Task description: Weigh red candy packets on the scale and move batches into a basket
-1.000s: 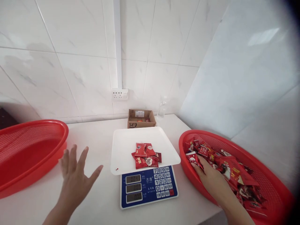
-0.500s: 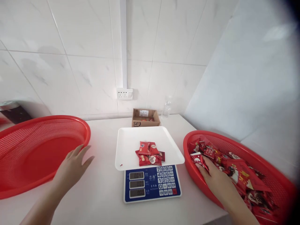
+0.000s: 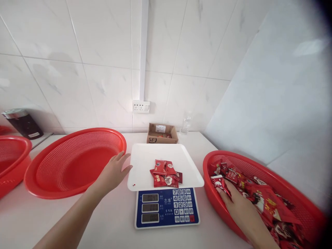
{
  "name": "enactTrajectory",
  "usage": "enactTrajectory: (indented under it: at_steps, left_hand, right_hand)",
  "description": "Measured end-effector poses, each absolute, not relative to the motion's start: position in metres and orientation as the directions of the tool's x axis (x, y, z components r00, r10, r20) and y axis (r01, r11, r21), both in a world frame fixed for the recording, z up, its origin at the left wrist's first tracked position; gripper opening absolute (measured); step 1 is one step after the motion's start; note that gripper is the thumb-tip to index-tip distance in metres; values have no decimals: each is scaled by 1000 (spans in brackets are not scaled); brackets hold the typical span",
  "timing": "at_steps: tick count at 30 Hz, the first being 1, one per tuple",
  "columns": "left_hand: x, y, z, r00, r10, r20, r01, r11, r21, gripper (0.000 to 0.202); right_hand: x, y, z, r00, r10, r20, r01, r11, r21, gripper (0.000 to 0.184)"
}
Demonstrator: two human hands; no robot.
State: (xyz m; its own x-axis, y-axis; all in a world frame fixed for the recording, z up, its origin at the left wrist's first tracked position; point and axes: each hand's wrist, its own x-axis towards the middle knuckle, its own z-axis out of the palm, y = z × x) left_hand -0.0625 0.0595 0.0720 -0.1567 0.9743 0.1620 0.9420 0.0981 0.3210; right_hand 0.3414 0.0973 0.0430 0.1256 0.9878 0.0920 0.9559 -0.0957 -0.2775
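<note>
My left hand (image 3: 112,173) is open, its fingers stretched out against the right rim of an empty red mesh basket (image 3: 64,166), close to the left edge of the scale's white pan (image 3: 145,162). A small pile of red snack packets (image 3: 164,173) lies on that pan, above the blue scale (image 3: 166,207) with its keypad and displays. My right hand (image 3: 238,204) lies flat and open inside a second red basket (image 3: 259,165) at the right, fingertips resting on one of the several red packets (image 3: 264,200) that fill it.
An open cardboard box (image 3: 162,134) and a clear plastic bottle (image 3: 185,126) stand at the back against the tiled wall, under a wall socket (image 3: 141,106). Another red basket (image 3: 10,155) and a dark lidded container (image 3: 24,122) are at the far left.
My left hand reached the empty basket's rim, and the basket has slid right until it nearly touches the scale pan. The right hand has stayed in the full basket.
</note>
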Motion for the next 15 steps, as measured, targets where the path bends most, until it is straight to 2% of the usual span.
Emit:
enactTrajectory:
  at_steps: [10,12,15]
  left_hand:
    - [-49,76,77,-79,985,152,951,29,308,52]
    - [-34,77,83,-5,989,150,951,-42,305,56]
    - [-4,79,91,237,970,62,905,-243,348,65]
  right_hand:
    - [345,100,38,127,987,95,955,-96,-280,54]
    - [344,100,38,129,987,94,953,-97,-287,55]
    - [343,100,38,139,988,70,950,-113,-291,57]
